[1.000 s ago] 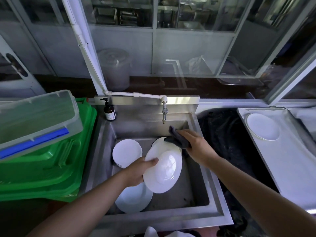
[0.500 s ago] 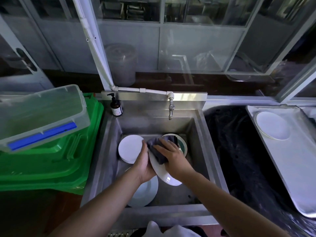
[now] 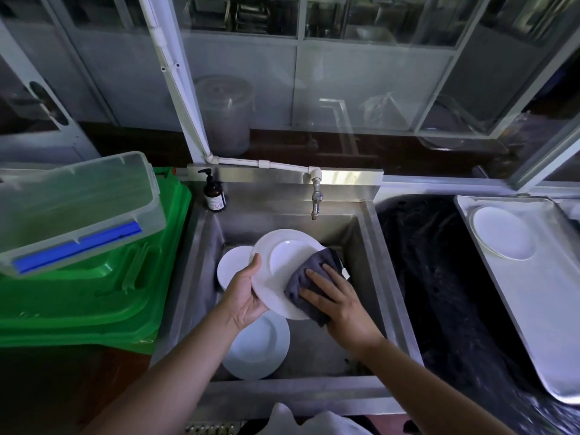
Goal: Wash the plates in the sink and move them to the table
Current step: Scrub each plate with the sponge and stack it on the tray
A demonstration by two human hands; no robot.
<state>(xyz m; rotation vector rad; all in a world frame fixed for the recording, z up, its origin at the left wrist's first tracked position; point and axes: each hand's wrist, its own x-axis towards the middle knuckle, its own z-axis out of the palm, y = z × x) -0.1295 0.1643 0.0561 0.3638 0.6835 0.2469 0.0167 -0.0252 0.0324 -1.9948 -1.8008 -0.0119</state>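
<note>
Over the sink [image 3: 367, 246], the left hand [image 3: 243, 296] grips the white plate [image 3: 282, 262] by its left rim, its face tilted up toward the camera. The right hand [image 3: 339, 302] presses a grey cloth [image 3: 309, 271] onto it, fingers flat.

White plate [image 3: 284, 262], grey cloth [image 3: 309, 277], green bins [image 3: 94, 296].

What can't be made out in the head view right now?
Head view:
- Fingers of left hand: under the held plate.
- Whether the left plate is one or a stack: held plate overlaps it.
- Label on pump bottle: too small.
- Far side of table: cut by right edge.
</note>
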